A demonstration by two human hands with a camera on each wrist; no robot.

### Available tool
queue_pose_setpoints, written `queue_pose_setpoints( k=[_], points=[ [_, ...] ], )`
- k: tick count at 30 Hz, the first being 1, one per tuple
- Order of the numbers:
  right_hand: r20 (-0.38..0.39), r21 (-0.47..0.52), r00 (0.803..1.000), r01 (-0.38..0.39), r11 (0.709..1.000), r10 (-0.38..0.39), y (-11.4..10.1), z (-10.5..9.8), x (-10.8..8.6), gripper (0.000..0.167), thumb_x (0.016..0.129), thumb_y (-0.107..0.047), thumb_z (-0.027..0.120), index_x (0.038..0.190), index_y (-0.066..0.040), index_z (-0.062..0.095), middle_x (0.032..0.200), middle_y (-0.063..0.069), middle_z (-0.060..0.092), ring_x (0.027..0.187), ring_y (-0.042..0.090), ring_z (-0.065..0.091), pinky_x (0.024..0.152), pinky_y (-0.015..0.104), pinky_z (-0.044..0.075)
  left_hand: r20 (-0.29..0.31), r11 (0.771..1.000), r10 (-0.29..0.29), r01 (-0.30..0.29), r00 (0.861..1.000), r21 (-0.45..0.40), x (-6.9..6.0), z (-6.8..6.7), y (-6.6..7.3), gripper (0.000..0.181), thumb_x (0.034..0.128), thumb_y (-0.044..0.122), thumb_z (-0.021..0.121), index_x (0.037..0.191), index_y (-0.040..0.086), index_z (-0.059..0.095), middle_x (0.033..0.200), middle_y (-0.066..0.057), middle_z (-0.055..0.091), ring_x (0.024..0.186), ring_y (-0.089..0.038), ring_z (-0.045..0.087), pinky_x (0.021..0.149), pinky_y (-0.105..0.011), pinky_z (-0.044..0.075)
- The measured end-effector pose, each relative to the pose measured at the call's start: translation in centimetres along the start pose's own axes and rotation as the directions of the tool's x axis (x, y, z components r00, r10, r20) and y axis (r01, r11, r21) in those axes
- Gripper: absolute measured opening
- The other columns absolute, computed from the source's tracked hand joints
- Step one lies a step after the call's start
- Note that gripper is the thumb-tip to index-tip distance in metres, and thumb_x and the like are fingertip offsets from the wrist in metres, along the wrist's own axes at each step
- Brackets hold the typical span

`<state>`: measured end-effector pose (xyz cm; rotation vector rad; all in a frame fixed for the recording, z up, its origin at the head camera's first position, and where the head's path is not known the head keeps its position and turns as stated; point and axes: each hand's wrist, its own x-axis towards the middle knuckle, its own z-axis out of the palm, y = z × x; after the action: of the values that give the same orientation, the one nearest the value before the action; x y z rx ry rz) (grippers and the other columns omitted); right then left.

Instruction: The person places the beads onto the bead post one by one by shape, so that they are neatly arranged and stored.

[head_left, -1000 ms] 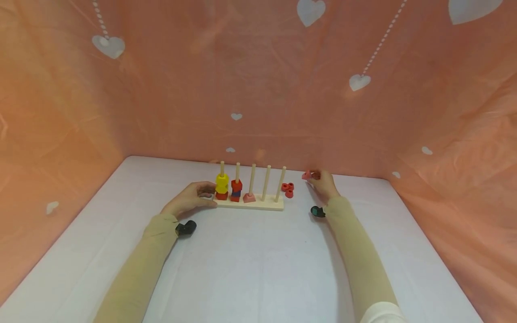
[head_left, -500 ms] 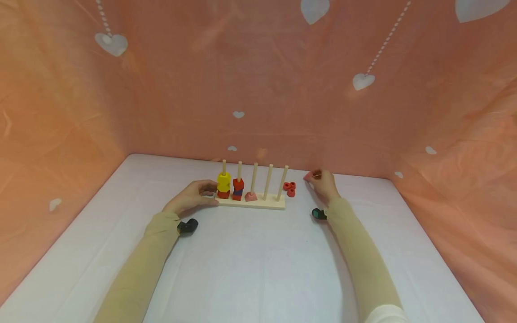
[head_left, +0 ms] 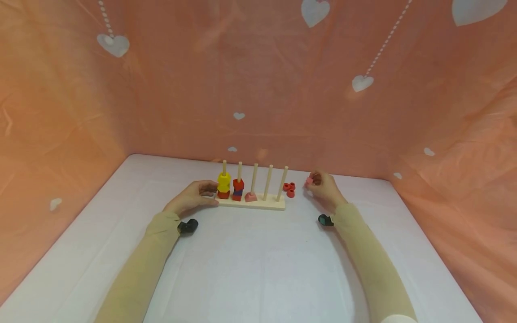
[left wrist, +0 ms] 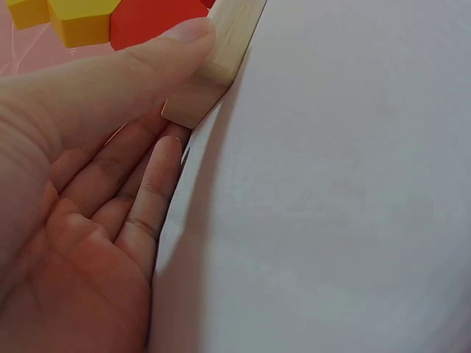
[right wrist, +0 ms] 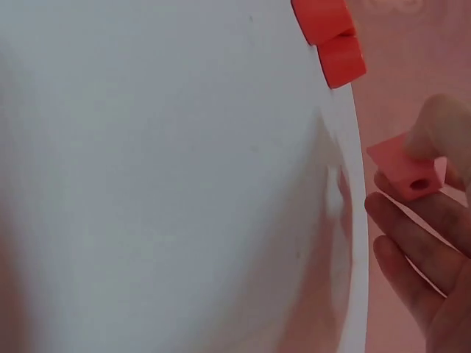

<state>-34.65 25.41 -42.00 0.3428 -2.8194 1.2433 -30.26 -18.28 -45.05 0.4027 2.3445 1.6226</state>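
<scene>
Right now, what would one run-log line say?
left hand: holds pegboard at one end | right hand: pinches pink block | red pieces: on table

Place: draped-off tabletop recording nook; home, studio or lab, cannot tell, wider room hidden.
Sheeting (head_left: pixel 274 94): orange-pink, creased, hung round the back and both sides.
White hearts (head_left: pixel 362 83): scattered over it, some on dotted strings; homely decoration.
White tabletop (head_left: pixel 258 264): broad, plain, meets the sheeting.
Wrist cameras (head_left: pixel 187 226): black, one each side; filming gear.
Peg rack (head_left: pixel 258 205): wooden, toy-like.
</scene>
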Motion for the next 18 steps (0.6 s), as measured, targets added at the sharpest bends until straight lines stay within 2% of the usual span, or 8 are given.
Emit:
queue_pose_setpoints(
  k=[5, 8, 14, 18],
  points=[
    [0.012, -0.006, 1.000, 0.029, 1.000, -0.029, -0.4, 0.0, -0.8, 0.025, 0.087, -0.009, 0.069, 0.107, -0.008, 0.054, 0.108, 0.012, 0.060, 0.107, 0.031, 0.054, 0.096, 0.046, 0.044, 0.002, 1.000, -0.005, 0.005, 1.000, 0.000, 0.1, 0.0, 0.0, 0.066, 0.0781, 0.015, 0.080, 0.134, 0.002, 0.049, 0.134, -0.017, 0.051, 0.120, -0.032, 0.048, 0.106, -0.045, 0.035],
    [-0.010, -0.025, 0.996, 0.087, 0.996, -0.087, -0.8, 0.0, -1.1, 0.025, 0.086, -0.007, 0.070, 0.108, -0.007, 0.057, 0.105, 0.012, 0.060, 0.105, 0.031, 0.055, 0.097, 0.047, 0.043, 0.007, 1.000, -0.015, 0.015, 1.000, -0.015, -0.3, 0.2, 0.5, 0.065, 0.0800, 0.011, 0.078, 0.135, 0.000, 0.047, 0.135, -0.019, 0.050, 0.121, -0.034, 0.047, 0.107, -0.046, 0.034],
    [-0.058, -0.081, 0.974, 0.213, 0.974, -0.218, -1.8, -0.5, -1.5, 0.027, 0.085, -0.003, 0.070, 0.111, -0.004, 0.061, 0.103, 0.011, 0.062, 0.098, 0.030, 0.059, 0.094, 0.047, 0.047, 0.000, 1.000, -0.006, 0.006, 1.000, -0.006, -0.3, 0.2, 0.4, 0.065, 0.0795, 0.012, 0.079, 0.135, 0.000, 0.047, 0.134, -0.018, 0.050, 0.121, -0.034, 0.048, 0.106, -0.046, 0.035],
    [-0.072, -0.074, 0.954, 0.286, 0.955, -0.291, -3.4, -1.4, -2.1, 0.027, 0.085, -0.002, 0.069, 0.111, -0.002, 0.063, 0.104, 0.012, 0.062, 0.099, 0.029, 0.060, 0.092, 0.045, 0.048, -0.007, 1.000, -0.022, 0.022, 1.000, -0.018, -0.1, 0.2, 0.1, 0.067, 0.0768, 0.017, 0.081, 0.135, 0.005, 0.049, 0.134, -0.013, 0.052, 0.120, -0.031, 0.048, 0.105, -0.044, 0.037]
  ],
)
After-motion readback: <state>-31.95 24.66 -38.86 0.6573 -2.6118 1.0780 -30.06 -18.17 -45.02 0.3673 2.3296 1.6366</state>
